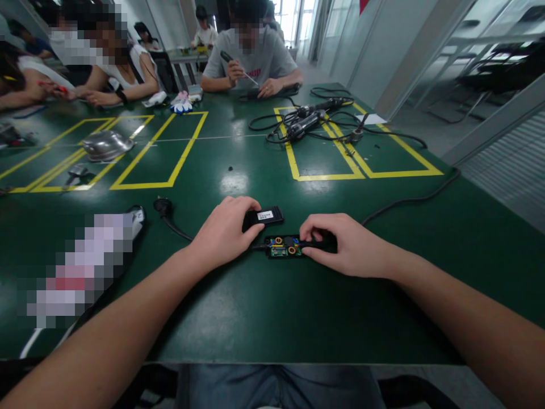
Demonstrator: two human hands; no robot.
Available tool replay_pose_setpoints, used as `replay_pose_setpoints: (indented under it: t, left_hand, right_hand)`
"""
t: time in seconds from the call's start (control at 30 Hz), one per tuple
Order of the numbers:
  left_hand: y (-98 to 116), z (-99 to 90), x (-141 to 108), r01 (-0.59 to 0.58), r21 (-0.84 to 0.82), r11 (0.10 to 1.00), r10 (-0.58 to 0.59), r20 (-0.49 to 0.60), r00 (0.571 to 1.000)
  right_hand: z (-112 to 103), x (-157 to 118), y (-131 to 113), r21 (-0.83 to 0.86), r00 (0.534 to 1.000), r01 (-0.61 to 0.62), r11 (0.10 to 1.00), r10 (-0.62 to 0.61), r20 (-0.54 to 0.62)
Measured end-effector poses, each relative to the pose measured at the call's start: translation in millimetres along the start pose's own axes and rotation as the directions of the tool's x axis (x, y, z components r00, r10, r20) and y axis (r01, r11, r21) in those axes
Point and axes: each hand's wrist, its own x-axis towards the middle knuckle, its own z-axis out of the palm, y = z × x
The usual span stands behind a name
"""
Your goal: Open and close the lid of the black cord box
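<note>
My left hand (pixel 227 228) grips the left end of a black cover (pixel 271 215) with a white label, between thumb and fingers. Just below the cover, an open black case with a circuit board (pixel 281 247) lies on the green table; two copper-coloured rings and thin coloured wires show on the board. My right hand (pixel 338 244) pinches the right end of this case, where a black cable joins it, and hides that end. A second cable leaves the case on the left, passes behind my left hand and ends in a black plug (pixel 163 207).
The green table (pixel 255 318) has yellow tape rectangles. Tangled cables with dark tools (pixel 304 124) lie at the back right. A metal bowl-like part (pixel 106 145) and a blurred-out pouch (pixel 80 264) are on the left. A person (pixel 251 51) across the table holds a screwdriver; others sit at the left.
</note>
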Motion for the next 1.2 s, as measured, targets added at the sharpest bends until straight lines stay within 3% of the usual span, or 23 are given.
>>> replay_pose_setpoints:
  t: [0.17,0.27,0.3,0.4,0.77,1.2]
  left_hand:
    - [4.1,-10.1,-4.7,-0.168,0.018,0.986,0.169,-0.057,0.984]
    - [12.0,-18.2,-8.7,-0.274,-0.087,0.958,0.283,0.12,0.952]
    - [14.5,-20.0,-9.6,-0.269,-0.111,0.957,0.286,0.185,0.94]
    - [19.7,-22.2,-10.3,-0.241,-0.14,0.96,0.27,0.248,0.93]
    - [18.3,-25.1,-9.9,-0.233,-0.265,0.936,0.281,0.158,0.947]
    - [19.1,-22.9,-8.0,-0.19,-0.24,0.952,0.244,0.219,0.945]
  right_hand:
    - [-0.2,1.4,2.9,0.011,0.999,0.035,0.999,-0.034,-0.013]
    - [0.1,1.3,2.9,0.014,0.999,0.039,0.999,-0.039,-0.025]
    - [0.3,1.2,2.6,0.01,0.999,0.038,0.999,-0.037,-0.029]
    - [1.8,0.7,1.7,-0.018,0.998,0.04,0.999,-0.041,-0.043]
    - [-0.5,-1.8,-0.9,-0.043,0.985,0.124,0.991,-0.128,-0.118]
    - [-3.8,-0.1,2.5,-0.025,0.994,0.091,0.995,-0.093,-0.058]
